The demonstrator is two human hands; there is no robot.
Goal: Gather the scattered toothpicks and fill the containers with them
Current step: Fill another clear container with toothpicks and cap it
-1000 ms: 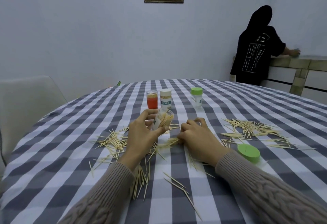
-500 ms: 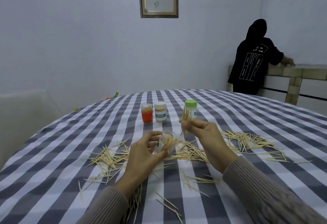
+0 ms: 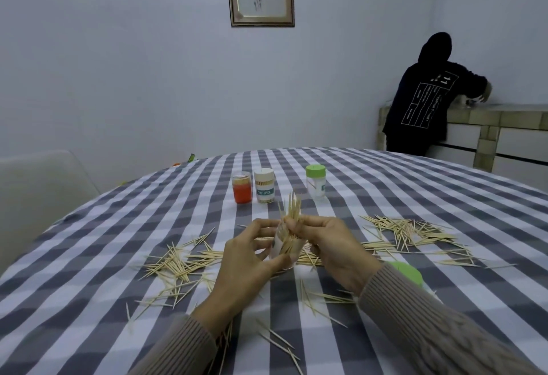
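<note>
My left hand [image 3: 247, 259] grips a small clear open container [image 3: 285, 247] held upright above the checked tablecloth [image 3: 385, 196]. My right hand [image 3: 332, 244] pinches a bundle of toothpicks [image 3: 292, 208] whose lower ends sit inside the container's mouth while the tips stick up. Loose toothpicks lie in a pile at the left [image 3: 178, 262], another at the right [image 3: 406, 232], and more near my sleeves [image 3: 314, 300]. A green lid [image 3: 407, 272] lies beside my right wrist.
Three containers stand further back: an orange jar [image 3: 242, 187], a labelled white-capped one full of toothpicks [image 3: 264, 185] and a green-capped one [image 3: 316, 181]. A white chair [image 3: 38, 185] is at the left. A person in black [image 3: 427, 99] stands at a counter, back right.
My right hand lifted a bundle of toothpicks off the table and brought it down to the container in my left hand, which turned from tilted to upright. The camera tilted up.
</note>
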